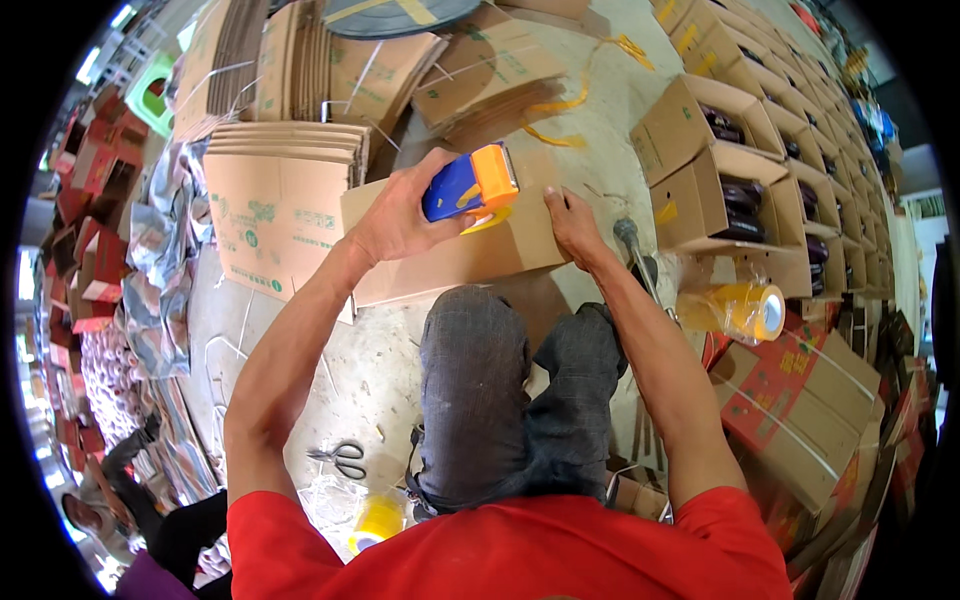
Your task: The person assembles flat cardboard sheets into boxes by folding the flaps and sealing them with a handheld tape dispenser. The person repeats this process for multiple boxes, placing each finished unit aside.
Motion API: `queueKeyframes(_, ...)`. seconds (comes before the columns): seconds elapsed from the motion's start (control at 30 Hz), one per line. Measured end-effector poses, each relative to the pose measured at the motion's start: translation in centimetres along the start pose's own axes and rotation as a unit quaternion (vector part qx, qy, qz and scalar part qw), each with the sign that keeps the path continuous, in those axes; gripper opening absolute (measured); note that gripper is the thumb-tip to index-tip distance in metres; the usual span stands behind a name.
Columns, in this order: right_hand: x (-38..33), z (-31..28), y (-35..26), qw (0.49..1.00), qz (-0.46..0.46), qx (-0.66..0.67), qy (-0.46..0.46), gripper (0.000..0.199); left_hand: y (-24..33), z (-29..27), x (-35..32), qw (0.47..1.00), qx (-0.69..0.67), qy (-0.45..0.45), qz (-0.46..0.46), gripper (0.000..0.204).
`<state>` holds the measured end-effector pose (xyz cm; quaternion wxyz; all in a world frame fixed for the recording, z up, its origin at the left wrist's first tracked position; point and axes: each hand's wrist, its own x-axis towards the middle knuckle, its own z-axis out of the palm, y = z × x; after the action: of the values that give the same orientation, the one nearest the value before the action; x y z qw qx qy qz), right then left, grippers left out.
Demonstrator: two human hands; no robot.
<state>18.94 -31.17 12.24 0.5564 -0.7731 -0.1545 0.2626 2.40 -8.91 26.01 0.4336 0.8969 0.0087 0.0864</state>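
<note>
My left hand [405,212] is closed around a blue and orange tape dispenser [455,187], held over a brown cardboard box [430,270]. Yellow tape shows below the dispenser's orange end; the hand hides part of the roll. At the box's right end, my right hand [578,228] grips the cardboard, with the thumb up along its edge. The box lies in front of my knees, and the dispenser covers part of its upper side.
Flattened cartons [285,215] stand stacked at the left and far side. Open boxes of eggplants [742,205] line the right. Nearby are tape rolls [735,310], scissors [345,459] on the floor, and a red-brown carton bundle [800,400]. Another person [130,490] is at lower left.
</note>
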Motion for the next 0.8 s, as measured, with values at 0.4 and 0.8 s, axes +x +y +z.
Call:
queueKeyframes(0.4,0.4,0.8,0.9,0.931,-0.203,-0.166,0.255,0.044,0.0,1.2,2.3,0.997,0.045,-0.028,0.057,0.070)
queueKeyframes(0.8,-2.3,0.6,-4.7,0.985,-0.055,0.152,-0.060,0.070,0.7,1.4,2.7,0.995,0.077,-0.034,0.058,0.071)
